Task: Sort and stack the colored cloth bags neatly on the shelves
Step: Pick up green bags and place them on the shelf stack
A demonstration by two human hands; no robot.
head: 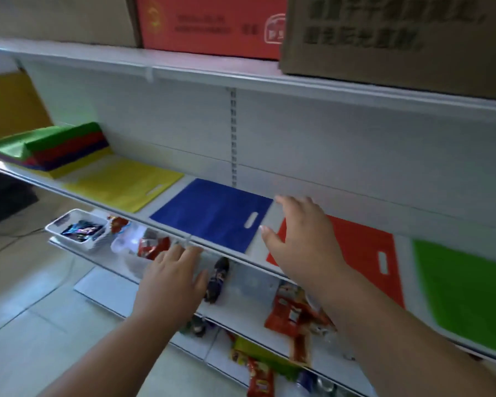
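From the head camera, we're looking down along a white shelf [269, 255] with four cloth bags laid flat in a row. Far left lies the yellow bag [121, 184], then the blue bag [212, 214], then the red bag [364, 259], and at the far right the green bag [467, 293], each apart from its neighbour. At the left end of the shelf sits a mixed stack of bags [60, 147], green on top, with red, blue and yellow layers showing beneath.

The right hand [301, 239] hovers over the gap between blue and red, fingers spread wide, holding nothing, covering the red bag's left corner. Whether it touches the cloth, I cannot tell. The left hand [172, 277] hangs lower, just near the shelf's front edge, fingers loosely spread and empty.

Below, on the lower shelf, a white tray [78, 229] of wrapped sweets stands at left, with red snack packets [291, 313] to the right. Above, a red carton [212, 24] and a brown carton [398, 38] rest on the top shelf.
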